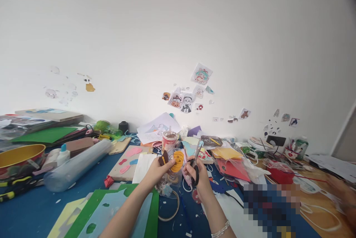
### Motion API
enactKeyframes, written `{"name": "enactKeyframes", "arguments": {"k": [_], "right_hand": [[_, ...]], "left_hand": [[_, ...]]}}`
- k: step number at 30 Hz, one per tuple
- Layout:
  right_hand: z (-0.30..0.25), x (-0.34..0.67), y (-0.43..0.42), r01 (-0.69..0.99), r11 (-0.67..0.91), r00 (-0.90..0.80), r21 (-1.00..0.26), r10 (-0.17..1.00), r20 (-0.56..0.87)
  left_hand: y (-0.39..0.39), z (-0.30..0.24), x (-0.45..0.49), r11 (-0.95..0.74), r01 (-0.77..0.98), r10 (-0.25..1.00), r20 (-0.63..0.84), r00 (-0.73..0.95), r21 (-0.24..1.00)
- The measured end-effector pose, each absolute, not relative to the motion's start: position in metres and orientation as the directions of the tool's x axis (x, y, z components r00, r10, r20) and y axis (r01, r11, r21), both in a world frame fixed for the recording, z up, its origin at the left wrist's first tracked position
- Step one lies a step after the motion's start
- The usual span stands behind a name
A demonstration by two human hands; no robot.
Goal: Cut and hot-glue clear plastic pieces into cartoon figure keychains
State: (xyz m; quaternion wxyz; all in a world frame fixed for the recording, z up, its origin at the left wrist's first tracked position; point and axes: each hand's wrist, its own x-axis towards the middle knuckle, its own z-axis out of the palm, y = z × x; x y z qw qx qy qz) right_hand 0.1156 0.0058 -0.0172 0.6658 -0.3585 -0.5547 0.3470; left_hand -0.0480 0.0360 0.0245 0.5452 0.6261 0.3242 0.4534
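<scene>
My left hand [157,171] pinches a small orange and brown paper cut-out [176,161] and holds it up over the table. My right hand [200,181] grips a pair of black-handled scissors [196,160], blades pointing up just right of the cut-out. Both hands hover above a clear plastic container [168,184] and a wire ring [170,212] on the blue table.
Green and pale foam sheets [111,208] lie at the front left. A clear roll [75,165], a glue bottle [63,154] and a yellow bowl [19,155] sit at left. A lidded cup [169,139] stands behind my hands. Coloured papers [230,162] clutter the right. Stickers [201,73] dot the wall.
</scene>
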Motion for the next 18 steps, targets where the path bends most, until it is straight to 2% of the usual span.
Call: {"name": "enactKeyframes", "arguments": {"k": [4, 9, 18], "right_hand": [[-0.018, 0.11, 0.003, -0.055, 0.45, 0.002, -0.891, 0.893, 0.451], [-0.017, 0.104, -0.003, -0.021, 0.423, -0.106, -0.906, 0.9, 0.422], [-0.011, 0.102, -0.006, -0.022, 0.454, -0.091, -0.891, 0.886, 0.454]], "left_hand": [[0.039, 0.023, -0.05, -0.208, -0.151, 0.93, 0.243, 0.277, 0.966], [0.036, 0.025, -0.051, -0.249, -0.134, 0.903, 0.28, 0.327, 0.959], [0.037, 0.024, -0.052, -0.328, 0.002, 0.883, 0.305, 0.356, 0.945]]}}
